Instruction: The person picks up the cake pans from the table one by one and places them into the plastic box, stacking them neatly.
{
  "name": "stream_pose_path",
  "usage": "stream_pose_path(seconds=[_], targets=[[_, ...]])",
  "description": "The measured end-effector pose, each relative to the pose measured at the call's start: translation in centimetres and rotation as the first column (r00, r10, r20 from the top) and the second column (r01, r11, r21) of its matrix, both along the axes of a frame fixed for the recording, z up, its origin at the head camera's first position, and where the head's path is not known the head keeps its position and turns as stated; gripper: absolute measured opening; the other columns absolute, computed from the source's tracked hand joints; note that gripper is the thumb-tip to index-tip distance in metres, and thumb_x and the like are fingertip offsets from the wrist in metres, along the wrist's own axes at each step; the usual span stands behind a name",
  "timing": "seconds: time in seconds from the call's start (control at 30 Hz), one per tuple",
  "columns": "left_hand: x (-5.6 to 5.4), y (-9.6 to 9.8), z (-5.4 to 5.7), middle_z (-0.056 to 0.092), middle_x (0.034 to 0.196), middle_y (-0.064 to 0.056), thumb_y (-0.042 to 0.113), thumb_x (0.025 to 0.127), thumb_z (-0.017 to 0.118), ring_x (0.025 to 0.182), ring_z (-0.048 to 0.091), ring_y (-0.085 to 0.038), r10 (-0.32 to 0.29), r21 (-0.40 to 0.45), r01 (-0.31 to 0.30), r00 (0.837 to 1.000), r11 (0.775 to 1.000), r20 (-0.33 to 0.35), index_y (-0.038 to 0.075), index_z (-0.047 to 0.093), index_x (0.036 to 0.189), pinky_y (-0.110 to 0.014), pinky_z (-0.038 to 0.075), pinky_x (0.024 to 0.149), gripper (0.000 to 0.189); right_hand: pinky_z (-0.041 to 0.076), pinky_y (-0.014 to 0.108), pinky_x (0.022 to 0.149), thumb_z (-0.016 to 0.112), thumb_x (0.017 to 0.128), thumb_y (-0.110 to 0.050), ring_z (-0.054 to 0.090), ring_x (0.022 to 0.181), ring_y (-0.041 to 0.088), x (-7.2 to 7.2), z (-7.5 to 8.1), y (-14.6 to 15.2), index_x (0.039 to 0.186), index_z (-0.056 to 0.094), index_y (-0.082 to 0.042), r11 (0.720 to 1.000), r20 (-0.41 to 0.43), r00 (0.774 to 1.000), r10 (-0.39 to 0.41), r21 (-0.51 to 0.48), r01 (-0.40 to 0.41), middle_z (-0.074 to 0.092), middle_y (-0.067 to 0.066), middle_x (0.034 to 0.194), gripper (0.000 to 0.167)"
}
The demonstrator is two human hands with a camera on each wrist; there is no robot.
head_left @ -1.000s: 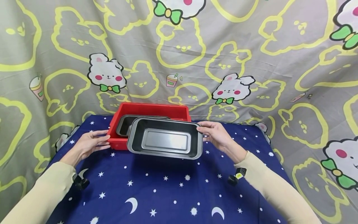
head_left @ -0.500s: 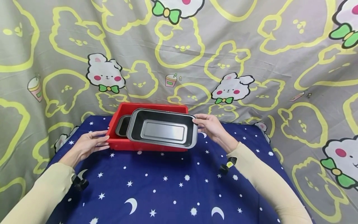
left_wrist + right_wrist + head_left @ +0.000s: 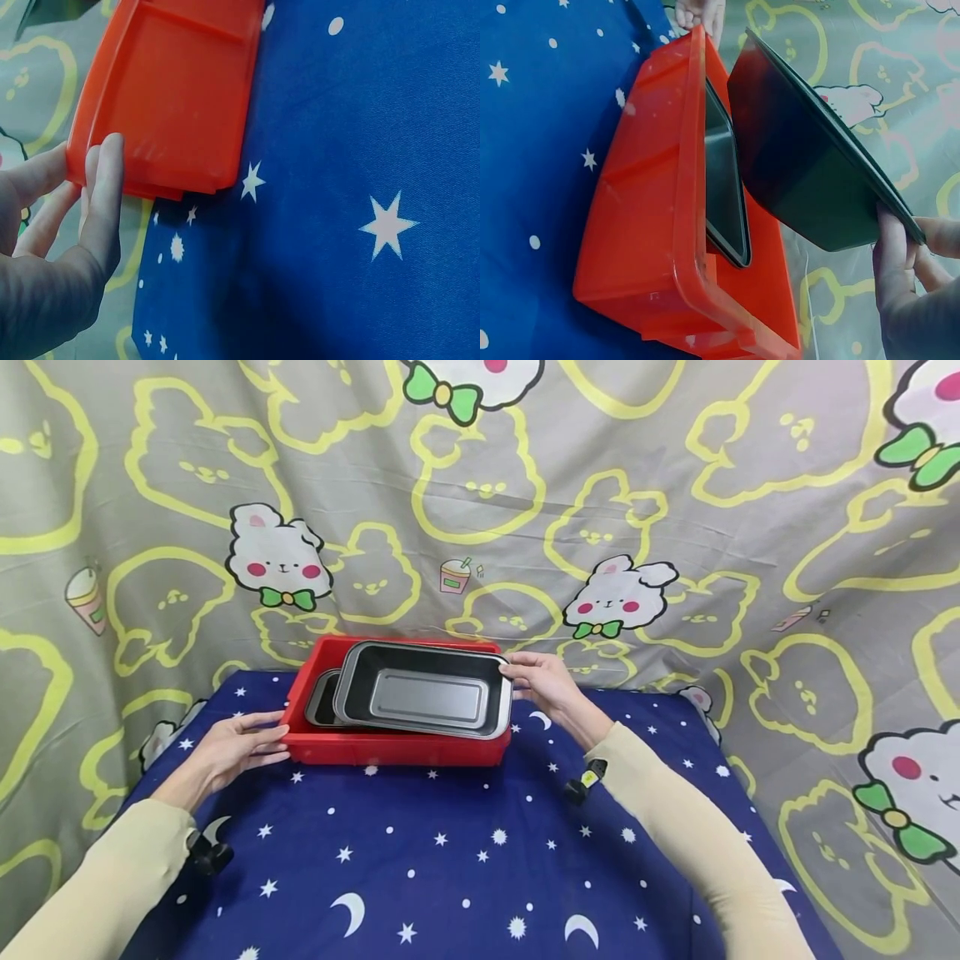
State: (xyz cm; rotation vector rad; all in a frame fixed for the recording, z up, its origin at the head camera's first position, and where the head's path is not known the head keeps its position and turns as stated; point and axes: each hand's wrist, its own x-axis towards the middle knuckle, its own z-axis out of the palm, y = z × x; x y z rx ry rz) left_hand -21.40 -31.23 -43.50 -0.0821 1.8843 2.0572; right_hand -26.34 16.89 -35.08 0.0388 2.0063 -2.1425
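Note:
My right hand (image 3: 547,687) pinches the right-end rim of a dark loaf pan (image 3: 429,697), which is tilted over the red bin (image 3: 393,750). Its inside faces me in the head view, its underside in the right wrist view. Beneath it, inside the bin, lies a second loaf pan (image 3: 724,180); only its left end shows in the head view. My left hand (image 3: 228,752) touches the bin's left end with fairly straight, spread fingers. In the left wrist view those fingers (image 3: 105,187) are at the bin's corner. Whether the two pans touch is hard to tell.
A dark blue cloth with white stars and moons (image 3: 420,860) covers the table. Behind the bin hangs a grey curtain with yellow cartoon outlines (image 3: 480,510), close to the bin's back edge. Small black devices (image 3: 208,853) are strapped at both wrists.
My right hand has moved the held loaf pan back and slightly left, from in front of the bin to over it. The left hand stays at the bin's left end.

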Motion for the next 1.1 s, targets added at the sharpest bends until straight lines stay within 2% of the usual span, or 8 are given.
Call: stream_pose_path(seconds=[0.17, 0.23, 0.37, 0.6, 0.87, 1.1], targets=[[0.1, 0.1, 0.0, 0.077, 0.103, 0.010, 0.006, 0.103, 0.067, 0.088, 0.079, -0.014, -0.003, -0.013, 0.003, 1.000, 1.000, 0.005, -0.005, 0.025, 0.163, -0.032, 0.068, 0.084, 0.074, 0.059, 0.019, 0.055, 0.067, 0.099, 0.001, 0.066, 0.063, 0.005, -0.8, -0.5, -0.9, 0.127, 0.064, 0.005, 1.000, 0.008, 1.000, -0.003, 0.015, 0.003, 0.072, -0.007, 0.080, 0.029], [0.2, 0.1, 0.0, 0.077, 0.102, 0.010, 0.006, 0.103, 0.067, 0.088, 0.079, -0.014, 0.003, -0.011, -0.002, 1.000, 1.000, 0.008, -0.002, 0.031, 0.161, -0.032, 0.068, 0.084, 0.069, 0.060, 0.019, 0.056, 0.067, 0.099, 0.001, 0.067, 0.063, 0.005, -1.2, -0.6, -1.3, 0.131, 0.063, 0.007, 1.000, 0.010, 1.000, -0.003, 0.014, 0.002, 0.072, -0.007, 0.079, 0.033], [0.3, 0.1, 0.0, 0.077, 0.102, 0.010, 0.006, 0.102, 0.069, 0.089, 0.080, -0.015, 0.002, -0.002, -0.002, 1.000, 1.000, 0.001, 0.005, 0.045, 0.150, -0.032, 0.068, 0.084, 0.054, 0.060, 0.020, 0.056, 0.068, 0.099, 0.001, 0.067, 0.064, 0.005, -1.7, -0.7, -1.9, 0.127, 0.065, 0.005, 1.000, 0.018, 1.000, -0.013, 0.021, 0.013, 0.071, -0.007, 0.078, 0.029], [0.2, 0.0, -0.1, 0.079, 0.103, 0.007, 0.005, 0.102, 0.069, 0.089, 0.080, -0.016, -0.002, 0.023, 0.002, 1.000, 1.000, -0.001, 0.016, 0.058, 0.135, -0.033, 0.068, 0.085, 0.037, 0.057, 0.017, 0.052, 0.069, 0.097, 0.001, 0.063, 0.059, 0.003, -2.7, -1.3, -2.8, 0.128, 0.066, 0.005, 0.999, 0.024, 1.000, -0.020, 0.050, 0.019, 0.070, -0.008, 0.076, 0.031], [-0.1, -0.1, -0.2, 0.078, 0.103, 0.007, 0.005, 0.102, 0.069, 0.088, 0.080, -0.016, 0.001, 0.017, -0.001, 1.000, 1.000, 0.001, 0.008, 0.049, 0.147, -0.034, 0.068, 0.086, 0.049, 0.059, 0.021, 0.055, 0.071, 0.096, 0.001, 0.068, 0.067, 0.006, -3.4, -1.7, -4.1, 0.132, 0.067, 0.007, 0.999, 0.048, 0.999, -0.022, 0.040, 0.020, 0.073, -0.003, 0.082, 0.036], [-0.1, -0.1, -0.2, 0.078, 0.103, 0.008, 0.005, 0.102, 0.068, 0.089, 0.080, -0.015, 0.002, 0.010, -0.002, 1.000, 1.000, 0.013, 0.006, 0.045, 0.150, -0.035, 0.068, 0.087, 0.053, 0.058, 0.020, 0.053, 0.072, 0.097, 0.000, 0.067, 0.064, 0.005, -4.2, -2.1, -4.9, 0.132, 0.068, 0.007, 0.998, 0.059, 0.998, -0.026, 0.053, 0.022, 0.073, -0.002, 0.080, 0.036]])
